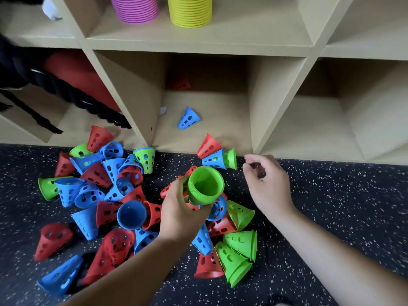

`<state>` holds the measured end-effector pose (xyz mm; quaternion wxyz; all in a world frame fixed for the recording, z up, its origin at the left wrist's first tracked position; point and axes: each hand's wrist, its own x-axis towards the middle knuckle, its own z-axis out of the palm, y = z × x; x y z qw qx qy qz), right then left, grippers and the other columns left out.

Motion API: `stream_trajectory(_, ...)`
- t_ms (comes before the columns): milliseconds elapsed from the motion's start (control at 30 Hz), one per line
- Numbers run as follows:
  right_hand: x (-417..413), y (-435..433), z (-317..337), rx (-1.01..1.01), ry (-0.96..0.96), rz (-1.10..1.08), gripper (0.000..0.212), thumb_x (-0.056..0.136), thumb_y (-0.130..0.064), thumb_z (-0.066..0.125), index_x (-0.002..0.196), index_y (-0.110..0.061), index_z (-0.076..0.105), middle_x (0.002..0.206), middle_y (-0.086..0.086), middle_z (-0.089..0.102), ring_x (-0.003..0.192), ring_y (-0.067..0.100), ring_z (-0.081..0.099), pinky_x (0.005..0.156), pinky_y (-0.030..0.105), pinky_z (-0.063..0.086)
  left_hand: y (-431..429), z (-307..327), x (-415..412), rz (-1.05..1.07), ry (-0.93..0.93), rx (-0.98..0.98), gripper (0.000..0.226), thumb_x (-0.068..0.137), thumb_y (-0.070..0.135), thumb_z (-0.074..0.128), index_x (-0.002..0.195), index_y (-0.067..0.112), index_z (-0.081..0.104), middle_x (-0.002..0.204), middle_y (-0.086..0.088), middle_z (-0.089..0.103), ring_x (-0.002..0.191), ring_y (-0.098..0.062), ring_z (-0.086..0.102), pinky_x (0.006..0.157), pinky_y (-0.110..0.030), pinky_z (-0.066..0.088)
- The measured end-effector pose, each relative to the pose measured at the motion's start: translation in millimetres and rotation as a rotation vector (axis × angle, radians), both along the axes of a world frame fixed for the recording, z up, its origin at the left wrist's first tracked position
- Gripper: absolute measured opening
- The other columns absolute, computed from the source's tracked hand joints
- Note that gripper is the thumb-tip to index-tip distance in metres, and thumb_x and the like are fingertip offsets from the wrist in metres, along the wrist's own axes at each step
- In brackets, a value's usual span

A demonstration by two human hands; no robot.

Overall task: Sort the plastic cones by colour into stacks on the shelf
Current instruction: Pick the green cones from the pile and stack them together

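A heap of red, blue and green perforated cones lies on the speckled floor in front of the shelf. My left hand grips a nested stack of green cones, its wide mouth turned towards me. My right hand hovers to the right of that stack, fingers loosely curled and holding nothing, close to a green cone lying against a blue one at the shelf's foot. A pink stack and a yellow stack stand on the upper shelf.
One blue cone lies in the lower middle cubby, a red one at its dark back. The lower left cubby holds a black rope and a red object. The lower right cubby has nothing in it.
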<state>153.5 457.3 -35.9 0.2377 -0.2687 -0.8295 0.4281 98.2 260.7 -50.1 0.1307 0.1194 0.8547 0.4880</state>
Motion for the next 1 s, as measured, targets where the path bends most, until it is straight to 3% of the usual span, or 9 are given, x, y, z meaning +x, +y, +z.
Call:
stream_trajectory(133, -26.1, 28.1, -44.4, -0.056, -0.414, -0.015, 0.038, 0.088, -0.03, 0.072, 0.124, -0.021, 0.065, 0.117, -0.006, 0.068, 0.094, 0.013, 0.059, 0.085, 0.027, 0.043, -5.9, 1.6, -5.6, 0.022, 0.021, -0.019, 0.065, 0.067, 0.028, 0.09, 0.122, 0.033, 0.056, 0.113, 0.017, 0.062, 0.107, 0.0, 0.059, 0.092, -0.022, 0.051)
stream_trajectory(233, -42.9, 30.9, -58.4, -0.136, -0.443, 0.013, 0.036, 0.086, -0.029, 0.075, 0.121, -0.02, 0.069, 0.113, -0.004, 0.072, 0.099, 0.015, 0.063, 0.089, 0.028, 0.045, -10.4, 3.0, -9.5, 0.039, 0.042, -0.017, 0.064, 0.066, 0.029, 0.091, 0.118, 0.039, 0.054, 0.112, 0.018, 0.062, 0.103, 0.002, 0.061, 0.09, -0.026, 0.054)
stream_trajectory(400, -58.1, 27.6, -67.0, -0.143, -0.444, -0.055, 0.014, 0.087, -0.021, 0.073, 0.1, -0.017, 0.078, 0.101, -0.001, 0.075, 0.086, 0.011, 0.064, 0.073, 0.017, 0.038, -18.3, 1.7, -15.8, 0.025, 0.09, -0.046, 0.067, 0.065, 0.027, 0.092, 0.117, 0.04, 0.051, 0.111, 0.021, 0.06, 0.103, -0.007, 0.065, 0.089, -0.03, 0.055)
stream_trajectory(467, -55.9, 28.5, -66.5, -0.133, -0.421, -0.072, 0.007, 0.088, -0.019, 0.071, 0.09, -0.017, 0.078, 0.092, -0.003, 0.075, 0.083, 0.014, 0.066, 0.069, 0.018, 0.038, -18.5, 3.2, -16.0, 0.024, 0.094, -0.051, 0.066, 0.066, 0.028, 0.091, 0.116, 0.041, 0.05, 0.11, 0.023, 0.059, 0.103, -0.007, 0.065, 0.087, -0.027, 0.054)
stream_trajectory(600, -38.6, 31.2, -54.7, -0.029, -0.339, -0.138, 0.01, 0.09, -0.02, 0.067, 0.093, -0.016, 0.075, 0.089, -0.003, 0.073, 0.082, 0.017, 0.066, 0.072, 0.023, 0.041, -16.8, 1.3, -10.4, 0.026, 0.084, -0.046, 0.065, 0.067, 0.022, 0.091, 0.115, 0.039, 0.051, 0.108, 0.021, 0.06, 0.1, -0.004, 0.063, 0.087, -0.024, 0.053)
stream_trajectory(767, -4.1, 22.1, -3.6, 0.119, -0.008, -0.161, 0.007, 0.09, -0.017, 0.068, 0.095, -0.014, 0.072, 0.08, -0.005, 0.07, 0.064, 0.012, 0.059, 0.069, 0.031, 0.05, -16.0, -3.1, -1.5, 0.014, 0.043, -0.048, 0.068, 0.065, 0.022, 0.092, 0.124, 0.024, 0.058, 0.114, 0.011, 0.064, 0.103, -0.006, 0.062, 0.082, -0.005, 0.043)
stream_trajectory(867, 13.0, 3.4, 34.0, 0.175, 0.131, -0.062, 0.006, 0.089, -0.015, 0.07, 0.094, -0.012, 0.071, 0.077, -0.006, 0.068, 0.063, 0.014, 0.06, 0.059, 0.021, 0.048, -17.4, -1.5, 5.2, 0.009, 0.037, -0.032, 0.066, 0.066, 0.024, 0.092, 0.122, 0.029, 0.057, 0.115, 0.011, 0.063, 0.108, -0.008, 0.061, 0.089, -0.017, 0.048)
stream_trajectory(933, 20.8, -12.3, 53.9, 0.212, 0.203, 0.022, 0.004, 0.088, -0.01, 0.071, 0.091, -0.01, 0.071, 0.077, -0.003, 0.068, 0.064, 0.012, 0.061, 0.059, 0.012, 0.046, -19.5, 3.5, 9.8, 0.006, 0.041, -0.018, 0.063, 0.066, 0.026, 0.091, 0.117, 0.035, 0.054, 0.112, 0.014, 0.063, 0.106, -0.006, 0.061, 0.09, -0.025, 0.052)
stream_trajectory(1000, 27.1, -27.9, 65.0, 0.308, 0.248, 0.154, 0.003, 0.087, -0.005, 0.072, 0.088, -0.007, 0.07, 0.08, 0.001, 0.068, 0.065, 0.007, 0.059, 0.062, 0.009, 0.046, -22.4, 10.1, 14.0, 0.019, 0.044, -0.003, 0.063, 0.067, 0.028, 0.091, 0.115, 0.038, 0.053, 0.111, 0.015, 0.063, 0.104, -0.002, 0.061, 0.088, -0.024, 0.051)
